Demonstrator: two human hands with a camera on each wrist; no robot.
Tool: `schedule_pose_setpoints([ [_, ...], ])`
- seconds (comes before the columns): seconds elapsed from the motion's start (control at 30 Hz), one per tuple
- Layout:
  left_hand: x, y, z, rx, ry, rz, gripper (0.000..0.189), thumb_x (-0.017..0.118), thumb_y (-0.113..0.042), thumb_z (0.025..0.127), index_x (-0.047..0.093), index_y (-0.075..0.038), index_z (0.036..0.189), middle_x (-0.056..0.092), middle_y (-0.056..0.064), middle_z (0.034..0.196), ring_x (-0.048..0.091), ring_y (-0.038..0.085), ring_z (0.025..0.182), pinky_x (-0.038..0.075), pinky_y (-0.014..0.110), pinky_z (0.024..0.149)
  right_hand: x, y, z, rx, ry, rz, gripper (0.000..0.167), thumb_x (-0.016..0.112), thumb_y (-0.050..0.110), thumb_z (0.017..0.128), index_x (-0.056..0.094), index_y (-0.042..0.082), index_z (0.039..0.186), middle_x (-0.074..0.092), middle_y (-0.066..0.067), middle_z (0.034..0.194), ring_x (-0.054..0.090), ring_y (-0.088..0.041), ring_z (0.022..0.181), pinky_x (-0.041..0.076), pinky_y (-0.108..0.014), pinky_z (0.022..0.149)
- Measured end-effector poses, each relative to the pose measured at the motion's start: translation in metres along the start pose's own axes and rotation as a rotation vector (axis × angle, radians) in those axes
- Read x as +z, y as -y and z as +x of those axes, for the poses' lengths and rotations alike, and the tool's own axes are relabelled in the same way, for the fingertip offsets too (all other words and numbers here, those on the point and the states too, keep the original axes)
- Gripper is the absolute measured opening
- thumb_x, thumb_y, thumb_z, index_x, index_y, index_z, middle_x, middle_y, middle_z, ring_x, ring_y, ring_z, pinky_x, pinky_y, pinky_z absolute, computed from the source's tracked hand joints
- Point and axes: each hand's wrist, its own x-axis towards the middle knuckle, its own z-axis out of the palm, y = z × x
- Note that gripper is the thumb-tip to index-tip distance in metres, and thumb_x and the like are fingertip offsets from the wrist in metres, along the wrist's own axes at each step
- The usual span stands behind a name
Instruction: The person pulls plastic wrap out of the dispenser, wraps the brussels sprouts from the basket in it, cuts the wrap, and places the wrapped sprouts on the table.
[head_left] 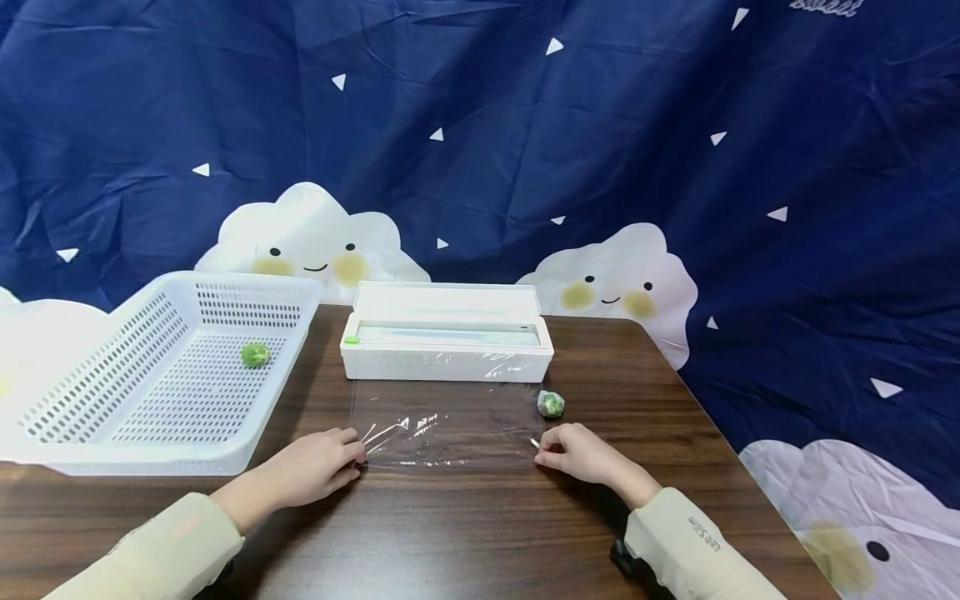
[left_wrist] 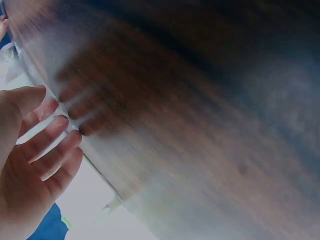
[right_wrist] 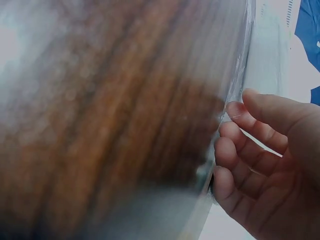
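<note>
A sheet of cling film (head_left: 442, 429) stretches toward me from a white dispenser box (head_left: 450, 365) whose lid stands raised. My left hand (head_left: 318, 467) pinches the sheet's near left corner, creasing it there. At the near right corner, my right hand (head_left: 588, 454) holds the film between thumb and index finger, its other fingers curled below, as the right wrist view shows. Just beyond the right hand, beside the film's right edge, sits a small broccoli floret (head_left: 551, 404) that looks shiny, as if wrapped.
A white perforated basket (head_left: 142, 457) stands at the left with one green broccoli floret (head_left: 255, 355) inside. The dark wooden table (head_left: 420, 542) ends at a slanting right edge. Behind hangs a blue curtain (head_left: 465, 125) with cloud prints.
</note>
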Motion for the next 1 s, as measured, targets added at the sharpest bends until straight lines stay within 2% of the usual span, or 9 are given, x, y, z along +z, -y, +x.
schedule_pose_setpoints([
  [0.2, -0.006, 0.001, 0.005, 0.002, -0.018, 0.013, 0.018, 0.073, -0.015, 0.076, 0.055, -0.015, 0.08, 0.042, -0.007, 0.078, 0.048, 0.012, 0.065, 0.042, 0.032, 0.054, -0.001, 0.0, 0.0, -0.004, -0.008, 0.001, 0.019, 0.066, 0.016, 0.086, 0.058, 0.015, 0.068, 0.039, 0.013, 0.056, 0.032, 0.0, 0.049, 0.03, -0.021, 0.047],
  [0.33, -0.023, 0.0, 0.014, -0.009, -0.037, 0.027, 0.017, 0.071, -0.016, 0.078, 0.058, -0.01, 0.087, 0.048, -0.003, 0.083, 0.052, 0.014, 0.07, 0.047, 0.034, 0.06, -0.001, 0.001, -0.001, 0.0, -0.007, -0.002, 0.019, 0.066, 0.015, 0.085, 0.058, 0.014, 0.068, 0.04, 0.013, 0.056, 0.033, -0.001, 0.049, 0.03, -0.021, 0.047],
  [0.43, -0.041, -0.001, 0.022, -0.03, -0.067, 0.005, 0.017, 0.069, -0.014, 0.08, 0.059, -0.008, 0.092, 0.052, -0.001, 0.087, 0.055, 0.014, 0.075, 0.049, 0.034, 0.067, -0.001, 0.001, -0.001, 0.003, -0.005, 0.002, 0.019, 0.066, 0.014, 0.085, 0.059, 0.014, 0.068, 0.041, 0.012, 0.057, 0.033, -0.001, 0.05, 0.03, -0.021, 0.047],
  [0.6, -0.068, 0.001, 0.032, -0.088, -0.098, -0.103, 0.012, 0.065, -0.015, 0.084, 0.061, -0.013, 0.096, 0.054, -0.005, 0.092, 0.055, 0.008, 0.077, 0.049, 0.032, 0.069, -0.001, 0.001, -0.001, 0.002, -0.004, 0.008, 0.018, 0.066, 0.013, 0.085, 0.059, 0.014, 0.068, 0.043, 0.012, 0.058, 0.034, -0.002, 0.051, 0.031, -0.022, 0.048],
  [0.7, -0.08, 0.004, 0.036, -0.127, -0.116, -0.174, 0.013, 0.064, -0.015, 0.086, 0.061, -0.012, 0.098, 0.056, -0.004, 0.094, 0.056, 0.008, 0.08, 0.049, 0.033, 0.071, -0.001, 0.0, -0.001, 0.005, -0.002, 0.012, 0.017, 0.066, 0.014, 0.085, 0.059, 0.014, 0.069, 0.043, 0.012, 0.058, 0.034, -0.001, 0.051, 0.031, -0.021, 0.048],
  [0.87, -0.099, 0.017, 0.038, -0.204, -0.145, -0.313, 0.018, 0.061, -0.011, 0.088, 0.059, -0.006, 0.106, 0.06, 0.002, 0.095, 0.057, 0.011, 0.081, 0.049, 0.034, 0.071, 0.0, -0.001, -0.001, -0.009, -0.003, 0.014, 0.016, 0.067, 0.015, 0.084, 0.061, 0.015, 0.07, 0.045, 0.013, 0.059, 0.036, -0.001, 0.052, 0.032, -0.021, 0.048],
  [1.0, -0.116, 0.032, 0.039, -0.302, -0.173, -0.405, 0.019, 0.058, -0.011, 0.09, 0.058, -0.003, 0.108, 0.061, 0.006, 0.095, 0.058, 0.017, 0.082, 0.048, 0.037, 0.071, 0.0, -0.001, -0.001, -0.012, -0.001, 0.024, 0.015, 0.067, 0.016, 0.085, 0.061, 0.014, 0.07, 0.045, 0.013, 0.059, 0.035, -0.001, 0.052, 0.032, -0.021, 0.049],
])
